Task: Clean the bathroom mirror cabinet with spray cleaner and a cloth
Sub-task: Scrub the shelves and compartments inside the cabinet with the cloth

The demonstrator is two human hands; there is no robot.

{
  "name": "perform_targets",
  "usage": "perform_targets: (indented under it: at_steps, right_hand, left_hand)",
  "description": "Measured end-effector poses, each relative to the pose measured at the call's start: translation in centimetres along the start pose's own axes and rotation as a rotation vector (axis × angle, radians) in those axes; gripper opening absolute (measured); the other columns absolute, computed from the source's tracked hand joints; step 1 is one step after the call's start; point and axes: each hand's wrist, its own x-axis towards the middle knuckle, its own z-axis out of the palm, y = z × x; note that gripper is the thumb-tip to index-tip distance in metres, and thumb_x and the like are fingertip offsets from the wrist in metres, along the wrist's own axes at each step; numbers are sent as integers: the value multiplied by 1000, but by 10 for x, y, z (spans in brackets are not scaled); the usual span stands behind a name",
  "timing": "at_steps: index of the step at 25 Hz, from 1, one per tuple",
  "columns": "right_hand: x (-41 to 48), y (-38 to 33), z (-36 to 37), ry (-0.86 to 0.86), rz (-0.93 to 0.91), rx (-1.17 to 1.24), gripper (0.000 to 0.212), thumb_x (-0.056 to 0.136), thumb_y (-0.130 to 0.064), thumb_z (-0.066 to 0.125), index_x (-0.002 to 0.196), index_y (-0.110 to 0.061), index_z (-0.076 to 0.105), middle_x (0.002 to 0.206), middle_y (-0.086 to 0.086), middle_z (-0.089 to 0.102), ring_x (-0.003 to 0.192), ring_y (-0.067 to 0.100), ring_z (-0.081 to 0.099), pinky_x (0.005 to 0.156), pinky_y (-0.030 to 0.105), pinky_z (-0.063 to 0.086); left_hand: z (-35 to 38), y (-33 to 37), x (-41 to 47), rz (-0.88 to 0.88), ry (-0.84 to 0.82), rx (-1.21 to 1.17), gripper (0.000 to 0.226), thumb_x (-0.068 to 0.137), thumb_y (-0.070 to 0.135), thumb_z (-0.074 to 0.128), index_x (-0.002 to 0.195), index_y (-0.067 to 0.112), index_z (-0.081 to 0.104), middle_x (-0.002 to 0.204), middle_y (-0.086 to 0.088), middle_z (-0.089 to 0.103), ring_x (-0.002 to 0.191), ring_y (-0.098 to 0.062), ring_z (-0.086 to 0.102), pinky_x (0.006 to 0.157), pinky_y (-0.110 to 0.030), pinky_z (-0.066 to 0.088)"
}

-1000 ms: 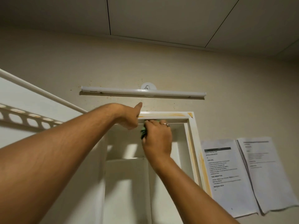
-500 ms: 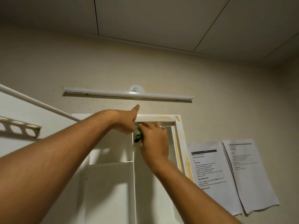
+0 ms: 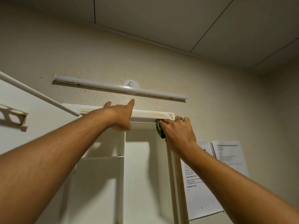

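Item: mirror cabinet point(image 3: 172, 175), white, wall-mounted, standing open with its long axis vertical and its opening facing the person; the door point(image 3: 40, 113) swings out at the cabinet's left. Top rail point(image 3: 150, 114) carries yellowish streaks, apparently the soil being worked on. Left hand point(image 3: 120, 116): palm on the top rail above the cabinet's central divider point(image 3: 124, 159), fingers straight and spread, reaching over the rail and clasping nothing, probably to brace the body during the high reach. Right hand point(image 3: 176, 131): fingers curled and clamped on a bunched green cloth point(image 3: 159, 128), pressed into the cabinet's upper right inner corner, where the rail meets the side wall. The cloth's visible strip runs roughly vertical, hanging down the side wall from the corner. Spray cleaner: not in view. Light bar point(image 3: 121, 87) on the wall above the cabinet; printed sheets point(image 3: 226, 159) on the wall just right of it.
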Motion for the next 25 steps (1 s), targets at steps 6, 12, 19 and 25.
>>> perform_targets:
  at_steps: [6,12,19,25]
  right_hand:
    - [16,-11,-9,-29,156,158,20,96,-14,47,109,-19,60,80,-1,58,67,25,49,61,34,35]
    - [-25,-17,-8,-194,100,249,26,94,-8,48,115,-17,62,92,3,68,73,23,61,62,34,49]
    - [2,35,-44,18,-373,36,22,95,-34,67,115,-28,71,108,-5,70,99,20,57,83,37,49]
    - [24,32,-35,37,-596,-334,13,95,-20,62,102,-19,74,102,1,66,102,26,53,84,40,39]
  left_hand:
    - [7,3,0,0,60,54,106,85,14,55,161,19,-18,108,4,55,129,-26,51,126,-57,3]
    - [12,2,-8,-5,91,141,110,85,18,60,161,19,-19,166,-4,27,155,-23,22,125,-60,0]
    - [33,17,-42,178,177,255,104,88,23,61,163,20,-10,172,-6,13,159,-24,6,126,-59,-2]
    - [67,21,-39,203,123,320,92,91,33,59,164,20,5,170,-10,16,158,-28,11,126,-59,-1]
